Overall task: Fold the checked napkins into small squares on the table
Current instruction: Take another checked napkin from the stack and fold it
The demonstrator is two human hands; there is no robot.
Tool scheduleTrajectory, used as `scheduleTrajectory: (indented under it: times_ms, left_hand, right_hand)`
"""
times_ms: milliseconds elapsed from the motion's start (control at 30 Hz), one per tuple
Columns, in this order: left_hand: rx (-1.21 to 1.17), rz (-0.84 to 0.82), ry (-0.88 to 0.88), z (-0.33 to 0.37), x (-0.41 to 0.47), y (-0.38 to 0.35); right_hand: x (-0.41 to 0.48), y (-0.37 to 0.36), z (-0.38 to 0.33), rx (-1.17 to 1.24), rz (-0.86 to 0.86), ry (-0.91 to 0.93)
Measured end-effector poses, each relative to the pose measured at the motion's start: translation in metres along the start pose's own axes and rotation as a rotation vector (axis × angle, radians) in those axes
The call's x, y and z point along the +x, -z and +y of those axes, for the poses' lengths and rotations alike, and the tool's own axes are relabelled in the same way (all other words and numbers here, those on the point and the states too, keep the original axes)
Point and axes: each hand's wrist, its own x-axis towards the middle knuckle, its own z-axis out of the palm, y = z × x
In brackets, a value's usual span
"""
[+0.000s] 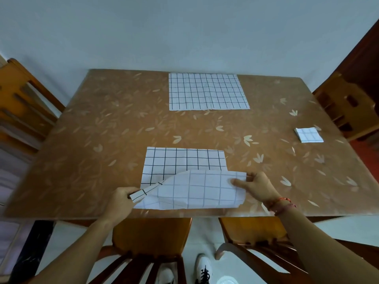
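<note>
The rectangular brown table [102,140] has a smooth, shiny cover with a pale leaf pattern, and it fills most of the view. Four orange-brown wooden chairs stand around it: one at the left side [20,95], one at the right side [344,103], and two pushed under the near edge [151,234] [254,228]. At the far edge lies the far checked napkin [207,91], a thin white cloth square with black grid lines, spread flat with light creases. Close to the near edge lies the near checked napkin [184,162], of the same cloth. Its front part is turned up and over, so the paler back side with faint grey lines shows, and the flap bends in a soft curve. The left hand [121,198] pinches the lifted near-left corner between thumb and curled fingers. The right hand [258,186] pinches the right corner of the flap, with the thumb on top. Near the right edge, well apart from both, rests a small folded checked square [309,135] in neat layers. A thin red string bracelet [281,202] goes around the right wrist.
</note>
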Motion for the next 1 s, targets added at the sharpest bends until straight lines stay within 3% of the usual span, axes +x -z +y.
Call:
scheduleTrajectory:
  times_ms: [267, 400, 633, 800, 1000]
  left_hand:
    - [-0.081, 0.014, 0.108, -0.008, 0.026, -0.003]
    - [-0.052, -0.031, 0.147, -0.008, 0.045, 0.003]
    - [-0.041, 0.030, 0.198, -0.017, 0.094, 0.006]
    - [-0.069, 0.086, 0.284, -0.024, 0.122, -0.002]
    - [-0.094, 0.077, 0.344, -0.019, 0.141, -0.008]
  right_hand:
    - [0.013, -0.019, 0.048, -0.197, -0.284, -0.334]
    - [0.031, -0.026, 0.054, -0.027, -0.118, -0.339]
    - [0.096, -0.025, 0.020, 0.167, 0.111, -0.278]
    - [0.104, -0.030, 0.029, 0.148, -0.007, -0.395]
    - [0.090, -0.037, 0.088, 0.065, -0.169, -0.573]
